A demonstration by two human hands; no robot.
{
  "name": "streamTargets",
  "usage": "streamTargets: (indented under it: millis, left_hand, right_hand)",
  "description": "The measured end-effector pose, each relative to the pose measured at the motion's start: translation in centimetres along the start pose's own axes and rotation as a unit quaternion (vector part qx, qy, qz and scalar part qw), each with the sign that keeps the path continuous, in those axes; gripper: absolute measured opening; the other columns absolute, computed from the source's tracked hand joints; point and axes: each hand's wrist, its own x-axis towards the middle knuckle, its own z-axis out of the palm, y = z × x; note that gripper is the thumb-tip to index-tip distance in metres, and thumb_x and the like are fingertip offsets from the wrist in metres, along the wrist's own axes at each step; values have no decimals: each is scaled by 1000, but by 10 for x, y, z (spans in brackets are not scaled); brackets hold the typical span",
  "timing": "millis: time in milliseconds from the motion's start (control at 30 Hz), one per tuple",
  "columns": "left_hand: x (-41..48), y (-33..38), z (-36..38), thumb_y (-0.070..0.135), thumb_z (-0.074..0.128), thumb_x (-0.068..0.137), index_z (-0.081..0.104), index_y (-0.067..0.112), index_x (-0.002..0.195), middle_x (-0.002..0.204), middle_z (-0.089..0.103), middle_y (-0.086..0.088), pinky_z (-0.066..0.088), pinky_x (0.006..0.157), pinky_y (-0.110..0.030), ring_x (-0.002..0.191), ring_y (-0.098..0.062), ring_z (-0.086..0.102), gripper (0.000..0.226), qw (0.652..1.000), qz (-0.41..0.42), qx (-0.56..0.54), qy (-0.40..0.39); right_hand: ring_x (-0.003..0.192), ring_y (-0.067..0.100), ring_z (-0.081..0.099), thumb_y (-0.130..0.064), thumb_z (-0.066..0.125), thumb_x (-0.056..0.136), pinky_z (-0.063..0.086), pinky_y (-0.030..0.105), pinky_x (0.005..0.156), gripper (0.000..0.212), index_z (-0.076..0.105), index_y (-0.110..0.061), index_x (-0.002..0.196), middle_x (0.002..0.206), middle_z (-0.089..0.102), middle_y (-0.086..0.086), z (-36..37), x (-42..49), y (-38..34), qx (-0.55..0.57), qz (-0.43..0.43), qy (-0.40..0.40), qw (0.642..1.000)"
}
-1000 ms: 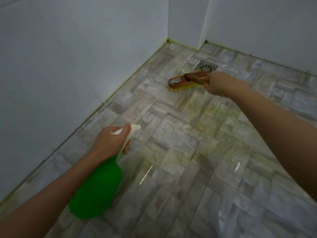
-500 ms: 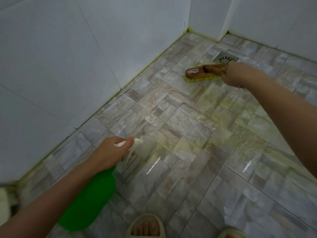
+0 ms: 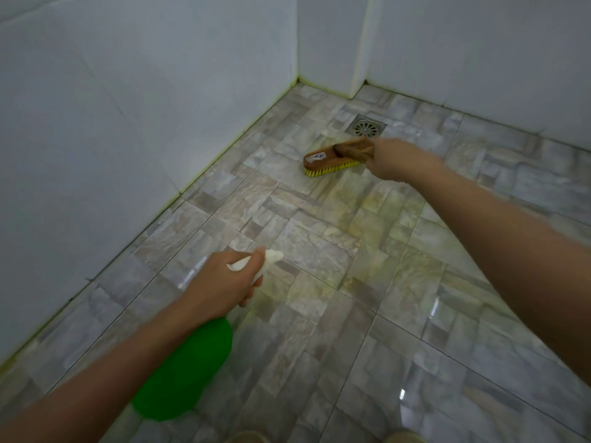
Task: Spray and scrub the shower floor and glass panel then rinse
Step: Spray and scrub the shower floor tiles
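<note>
My left hand (image 3: 220, 282) grips the white trigger head of a green spray bottle (image 3: 185, 375), nozzle pointing out over the stone-pattern shower floor (image 3: 319, 244). My right hand (image 3: 396, 158) holds the handle of a wooden scrub brush (image 3: 332, 156) with yellow bristles. The bristles rest on the floor just in front of the round metal drain (image 3: 366, 126). The tiles between the two hands look wet and yellowish. No glass panel is in view.
White tiled walls (image 3: 144, 107) close the floor on the left and at the back, with a jutting wall corner (image 3: 332, 59) behind the drain. The tips of two sandals (image 3: 246, 438) show at the bottom edge.
The view has shifted, so both hands sit slightly elsewhere in frame. The brush has stayed close to the drain, and the bottle is held the same way.
</note>
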Motion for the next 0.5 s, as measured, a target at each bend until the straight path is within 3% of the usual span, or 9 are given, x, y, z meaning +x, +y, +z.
streamTargets:
  millis: [133,267,333,400,500]
  left_hand:
    - [13,15,21,32,48,102,73,10,68,59,70,-6,54,56,-28,54,-18,66,48,998,13,-38,-49]
    - [24,22,37,40,52,99,67,8,59,50,62,-3,50,48,-31,46,-15,59,53,999,18,-39,8]
    - [28,29,43,38,49,101,69,7,62,53,64,-4,52,51,-28,48,-16,61,54,999,30,-29,-12]
    - [31,33,50,45,46,99,71,12,64,57,68,-4,53,57,-27,53,-18,65,54,998,49,-24,-45]
    - [38,37,62,59,43,87,67,17,56,54,66,-2,56,58,-37,50,-20,65,57,998,46,-1,-37]
  right_hand:
    - [74,28,53,-13,38,101,42,32,65,33,50,-12,132,83,53,13,-3,-6,9,7,47,-4,999]
    - [62,22,52,-16,42,98,40,28,53,23,57,-3,111,72,49,7,3,-4,21,-30,64,-3,997]
    - [58,20,50,-16,43,98,36,27,48,22,59,-4,106,72,50,6,5,-4,27,-35,66,-1,997]
    - [57,19,50,-16,43,97,38,27,50,23,60,-4,107,72,50,5,5,-5,33,-35,67,-1,997]
    - [57,19,48,-17,43,97,38,29,53,23,58,-7,111,71,48,4,4,-9,45,-39,78,-1,996]
